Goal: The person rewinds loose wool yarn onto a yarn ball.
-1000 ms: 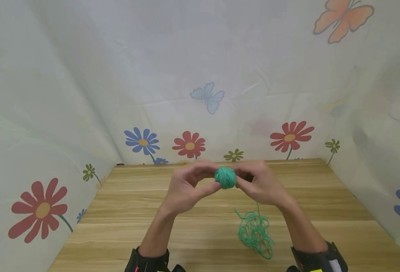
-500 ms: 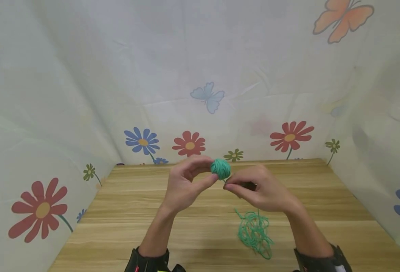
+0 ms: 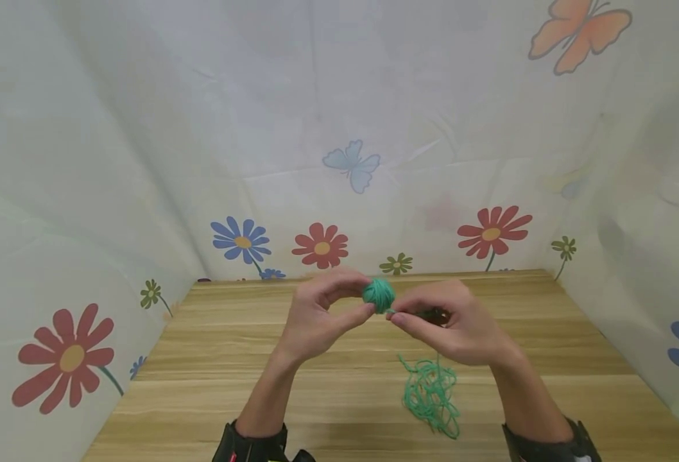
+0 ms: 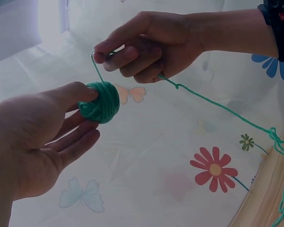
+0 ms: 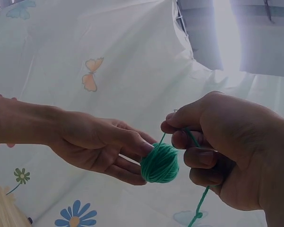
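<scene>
A small ball of green yarn (image 3: 378, 295) is held above the table between the thumb and fingers of my left hand (image 3: 322, 314). Close to its right side, my right hand (image 3: 452, 324) pinches the yarn strand (image 4: 97, 68) between thumb and forefinger. In the left wrist view the strand runs from the ball up to those fingertips, passes through the curled fingers and slopes down toward the table. The right wrist view shows the left thumb pressing on the wound ball (image 5: 160, 163), and a small knot (image 5: 199, 215) in the strand below my right hand.
On the wooden table (image 3: 230, 385) lies a loose tangle of green yarn (image 3: 430, 394), below and in front of my right hand. White cloth walls (image 3: 270, 128) printed with flowers and butterflies stand at the back and on both sides.
My right hand has drawn away from the ball to the right, with a short strand now showing between them. The ball has turned and shifted slightly in my left fingers.
</scene>
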The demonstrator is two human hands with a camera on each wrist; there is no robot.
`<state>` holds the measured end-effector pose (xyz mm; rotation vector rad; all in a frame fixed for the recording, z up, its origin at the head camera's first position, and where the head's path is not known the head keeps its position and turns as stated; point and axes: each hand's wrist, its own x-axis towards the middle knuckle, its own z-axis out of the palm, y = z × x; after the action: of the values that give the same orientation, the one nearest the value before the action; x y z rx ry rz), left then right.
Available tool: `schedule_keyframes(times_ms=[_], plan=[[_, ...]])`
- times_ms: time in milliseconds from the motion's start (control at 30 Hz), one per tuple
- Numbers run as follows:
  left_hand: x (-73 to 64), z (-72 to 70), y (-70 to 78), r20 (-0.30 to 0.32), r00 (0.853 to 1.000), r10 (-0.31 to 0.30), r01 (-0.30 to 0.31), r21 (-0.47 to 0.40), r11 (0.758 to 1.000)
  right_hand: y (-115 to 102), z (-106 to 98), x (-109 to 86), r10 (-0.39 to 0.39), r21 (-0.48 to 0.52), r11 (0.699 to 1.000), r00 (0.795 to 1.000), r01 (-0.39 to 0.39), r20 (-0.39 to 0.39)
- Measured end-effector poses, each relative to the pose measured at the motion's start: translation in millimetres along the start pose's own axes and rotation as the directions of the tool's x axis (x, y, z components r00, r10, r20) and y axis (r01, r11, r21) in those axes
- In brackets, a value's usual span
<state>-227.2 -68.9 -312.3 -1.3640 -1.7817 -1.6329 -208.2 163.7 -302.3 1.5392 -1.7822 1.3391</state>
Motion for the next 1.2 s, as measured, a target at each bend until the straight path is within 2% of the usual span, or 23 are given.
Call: schedule_keyframes(times_ms=[133, 367, 500, 667, 867, 1033, 1100, 1200], plan=[[-0.6, 1.2, -1.5, 0.053, 0.998, 0.022, -0.021, -0.032, 0.999, 1, -1, -0.2, 0.01, -0.019, 1.0, 0.999, -0.011, -0.045], [1.8, 1.4, -1.7, 0.139, 0.99, 0.028, -0.016, -0.084, 0.996, 3, -3, 2.6, 0.031, -0.092, 0.995, 0.995, -0.039, -0.09], [3.6, 0.1, -0.8, 0.18, 0.983, 0.044, -0.022, -0.121, 0.992, 9, -3, 0.6, 0.075, -0.133, 0.987, 0.99, -0.091, -0.116], [5.9, -1.4, 1.9, 0.212, 0.976, 0.046, -0.011, -0.164, 0.986, 18, -5, -2.6, 0.174, -0.163, 0.967, 0.974, -0.197, -0.145], [5.3, -1.0, 2.5, 0.221, 0.975, 0.036, 0.008, -0.195, 0.981, 24, -6, -4.3, 0.311, -0.181, 0.923, 0.936, -0.339, -0.167], [1.3, -1.1, -8.0, 0.205, 0.978, 0.043, 0.003, -0.219, 0.976, 27, -7, -5.0, 0.369, -0.19, 0.894, 0.907, -0.407, -0.204], [-0.3, -1.8, -11.8, 0.191, 0.981, 0.045, -0.002, -0.221, 0.975, 28, -8, -5.3, 0.376, -0.2, 0.889, 0.906, -0.411, -0.193], [-1.8, -2.9, -13.8, 0.16, 0.986, 0.041, -0.004, -0.222, 0.975, 29, -7, -5.7, 0.374, -0.217, 0.892, 0.918, -0.396, -0.134]])
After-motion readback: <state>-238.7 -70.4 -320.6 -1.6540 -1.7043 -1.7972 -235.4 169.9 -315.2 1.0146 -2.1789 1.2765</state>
